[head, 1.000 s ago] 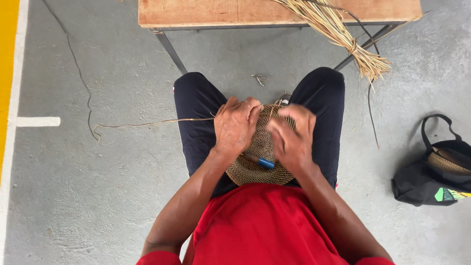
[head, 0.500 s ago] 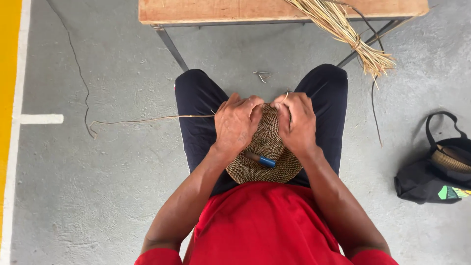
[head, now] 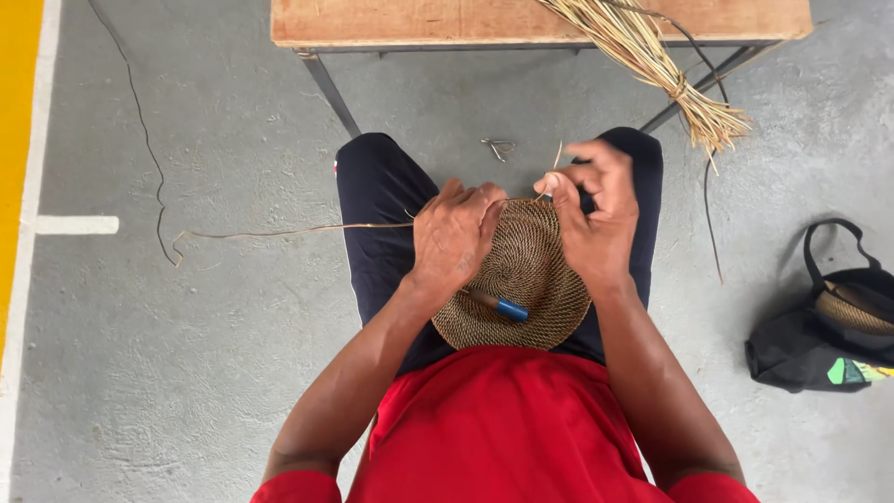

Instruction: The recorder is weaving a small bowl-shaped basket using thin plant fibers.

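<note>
A round woven disc (head: 521, 279) of coiled brown fibre lies on the lap of a person in a red shirt (head: 503, 424) and dark trousers (head: 377, 214), seen from above. The left hand (head: 453, 233) rests on the disc's left edge, fingers curled down over the rim — its grip is closed on the woven disc. The right hand (head: 596, 214) sits at the disc's upper right edge, its thumb and forefinger pinched together on a thin pale strand (head: 551, 168) that rises just above the rim; the other fingers are loosely spread beyond it.

From under the left grip a long thin fibre (head: 279, 231) runs well out to that hand's outer side, across the grey floor (head: 186, 373). Just below the left hand, lying on the disc's surface, is a small tool with a blue handle (head: 498, 305), touching the weave and held by neither hand.

Beyond both hands, past the knees, a small metal clip-like object (head: 498, 147) lies on the floor. Farther out stands a wooden worktop (head: 419, 20) on metal legs, with a tied bundle of straw (head: 670, 70) hanging off its edge — beyond the right grip. Well to the outer side of the right hand a black bag (head: 819, 326) sits on the floor.
</note>
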